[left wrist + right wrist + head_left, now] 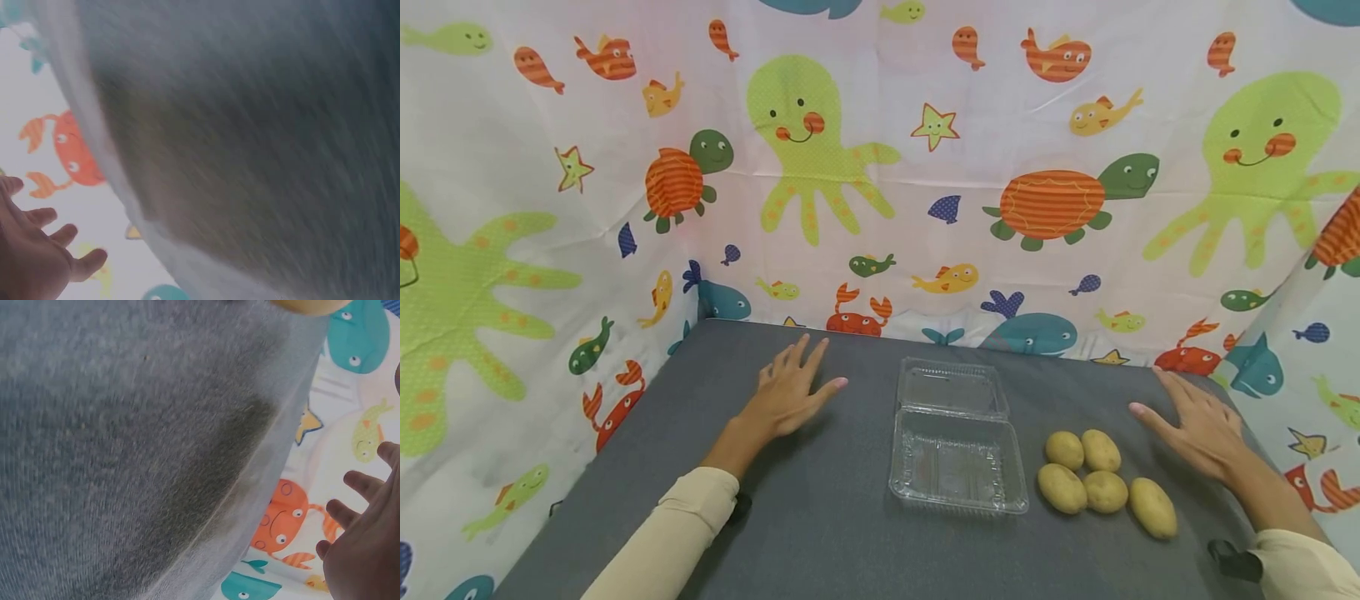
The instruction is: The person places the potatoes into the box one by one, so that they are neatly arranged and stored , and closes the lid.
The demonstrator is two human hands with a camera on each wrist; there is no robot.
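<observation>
Both hands hold nothing. My left hand point(791, 389) hovers over the left part of the dark table, its fingers spread and pointing away. To the right of the potatoes, my right hand point(1202, 425) is held with fingers extended and thumb apart. A clear plastic clamshell container point(958, 502) lies with its lid point(951, 389) folded back, between the two hands. Several yellow potatoes point(1105, 492) sit on the table beside the container's right side, nearest to the right hand. In the right wrist view, the edge of a potato point(310, 305) shows at the top.
A grey-black cloth covers the table point(820, 533). A white curtain point(917, 200) printed with sea animals stands along the back and both sides. Cream sleeves point(670, 525) cover the forearms, with a dark strap point(1234, 560) at the right wrist.
</observation>
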